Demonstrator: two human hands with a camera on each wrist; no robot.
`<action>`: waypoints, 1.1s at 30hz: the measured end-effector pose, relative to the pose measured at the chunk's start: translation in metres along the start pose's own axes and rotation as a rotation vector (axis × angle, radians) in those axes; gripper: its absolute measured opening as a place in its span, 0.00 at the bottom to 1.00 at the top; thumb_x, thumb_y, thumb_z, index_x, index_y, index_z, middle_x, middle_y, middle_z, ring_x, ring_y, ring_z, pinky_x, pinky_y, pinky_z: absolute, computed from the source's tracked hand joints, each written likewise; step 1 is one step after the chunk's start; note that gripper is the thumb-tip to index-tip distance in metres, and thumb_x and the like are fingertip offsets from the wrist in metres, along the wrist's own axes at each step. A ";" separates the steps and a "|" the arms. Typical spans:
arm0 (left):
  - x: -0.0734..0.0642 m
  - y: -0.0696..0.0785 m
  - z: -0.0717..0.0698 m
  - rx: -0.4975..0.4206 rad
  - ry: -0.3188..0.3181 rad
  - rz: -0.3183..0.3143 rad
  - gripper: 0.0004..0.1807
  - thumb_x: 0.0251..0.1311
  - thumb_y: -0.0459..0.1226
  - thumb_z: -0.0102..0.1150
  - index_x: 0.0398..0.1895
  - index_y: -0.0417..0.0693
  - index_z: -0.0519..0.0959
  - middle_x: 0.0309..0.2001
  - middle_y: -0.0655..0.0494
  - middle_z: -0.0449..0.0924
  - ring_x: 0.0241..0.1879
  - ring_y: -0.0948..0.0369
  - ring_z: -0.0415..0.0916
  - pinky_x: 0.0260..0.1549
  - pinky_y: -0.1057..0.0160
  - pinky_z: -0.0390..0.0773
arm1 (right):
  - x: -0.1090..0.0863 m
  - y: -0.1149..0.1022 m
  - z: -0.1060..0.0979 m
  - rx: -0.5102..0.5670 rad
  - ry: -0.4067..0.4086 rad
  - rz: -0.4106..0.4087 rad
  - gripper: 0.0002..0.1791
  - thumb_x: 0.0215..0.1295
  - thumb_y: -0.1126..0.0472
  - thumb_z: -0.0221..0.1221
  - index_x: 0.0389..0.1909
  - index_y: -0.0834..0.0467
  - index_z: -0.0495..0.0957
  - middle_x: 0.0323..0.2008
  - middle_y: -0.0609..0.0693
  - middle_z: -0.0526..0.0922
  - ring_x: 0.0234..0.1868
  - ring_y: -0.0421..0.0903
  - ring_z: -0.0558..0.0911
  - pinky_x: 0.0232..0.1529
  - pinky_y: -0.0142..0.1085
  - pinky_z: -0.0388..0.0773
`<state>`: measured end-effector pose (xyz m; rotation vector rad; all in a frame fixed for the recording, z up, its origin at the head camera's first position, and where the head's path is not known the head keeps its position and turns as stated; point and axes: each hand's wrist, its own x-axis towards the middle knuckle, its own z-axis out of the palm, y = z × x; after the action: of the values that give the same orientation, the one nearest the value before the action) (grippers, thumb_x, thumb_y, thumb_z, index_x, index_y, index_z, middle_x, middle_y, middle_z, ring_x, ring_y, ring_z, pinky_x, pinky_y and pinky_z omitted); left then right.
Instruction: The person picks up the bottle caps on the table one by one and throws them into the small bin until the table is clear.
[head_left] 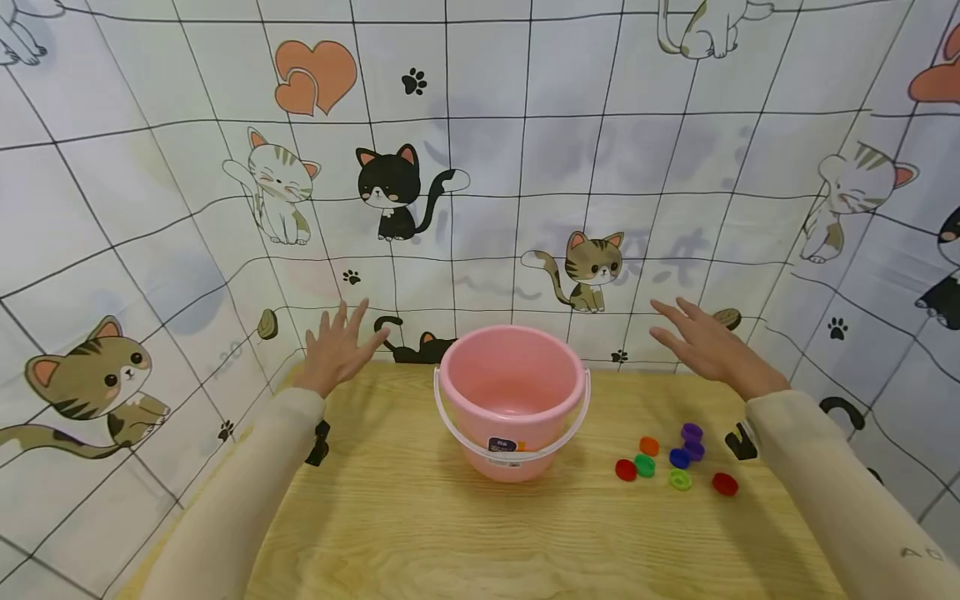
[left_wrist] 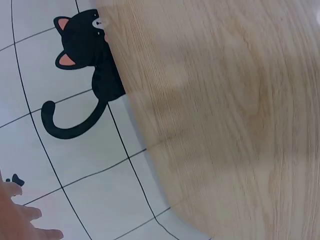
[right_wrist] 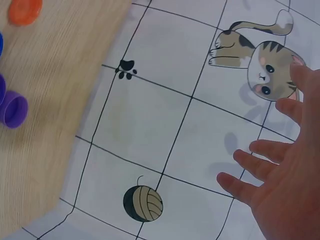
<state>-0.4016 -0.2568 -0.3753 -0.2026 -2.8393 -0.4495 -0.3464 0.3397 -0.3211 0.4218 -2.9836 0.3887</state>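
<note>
A pink bucket [head_left: 510, 375] with its pale handle [head_left: 512, 454] hanging down in front stands upright in the middle of the wooden table. My left hand [head_left: 337, 350] is raised to the left of the bucket, fingers spread, holding nothing; only its fingertips [left_wrist: 31, 214] show in the left wrist view. To the right, beyond the bottle caps, my right hand [head_left: 708, 346] is held up with straight, parted fingers and nothing in it. Several loose caps lie right of the bucket: red [head_left: 626, 470], orange [head_left: 648, 447], green [head_left: 644, 466], blue [head_left: 679, 458], purple [right_wrist: 13, 109] and lime [head_left: 680, 479].
The pale wood table [head_left: 420, 533] meets a white tiled-pattern sheet [head_left: 487, 158] printed with cats, hearts and paw prints, which rises at the back and both sides. Another red cap [head_left: 725, 484] sits apart at the right, near the right sleeve [head_left: 832, 483].
</note>
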 end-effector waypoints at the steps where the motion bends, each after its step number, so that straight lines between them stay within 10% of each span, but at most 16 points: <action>1: -0.002 0.002 0.001 -0.026 0.005 -0.005 0.49 0.68 0.74 0.32 0.85 0.61 0.42 0.83 0.34 0.39 0.79 0.26 0.37 0.67 0.17 0.41 | -0.002 -0.001 0.000 0.007 0.008 -0.005 0.41 0.80 0.34 0.37 0.84 0.53 0.45 0.80 0.74 0.41 0.76 0.80 0.48 0.68 0.79 0.47; 18: -0.021 0.068 0.017 -0.474 0.011 0.196 0.39 0.74 0.65 0.41 0.83 0.66 0.50 0.83 0.51 0.52 0.81 0.45 0.51 0.75 0.33 0.56 | -0.052 -0.031 0.011 0.170 0.166 -0.095 0.36 0.82 0.45 0.46 0.83 0.51 0.49 0.76 0.70 0.57 0.73 0.74 0.61 0.64 0.76 0.58; 33: -0.035 0.115 0.046 -0.929 -0.175 0.238 0.35 0.75 0.53 0.47 0.82 0.71 0.52 0.81 0.47 0.54 0.76 0.41 0.61 0.71 0.34 0.65 | -0.083 -0.040 0.046 0.341 0.302 -0.148 0.32 0.82 0.54 0.47 0.82 0.52 0.54 0.74 0.65 0.67 0.66 0.66 0.74 0.59 0.60 0.74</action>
<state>-0.3584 -0.1366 -0.3946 -0.7573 -2.4744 -1.7144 -0.2586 0.3121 -0.3676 0.5539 -2.5766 0.8654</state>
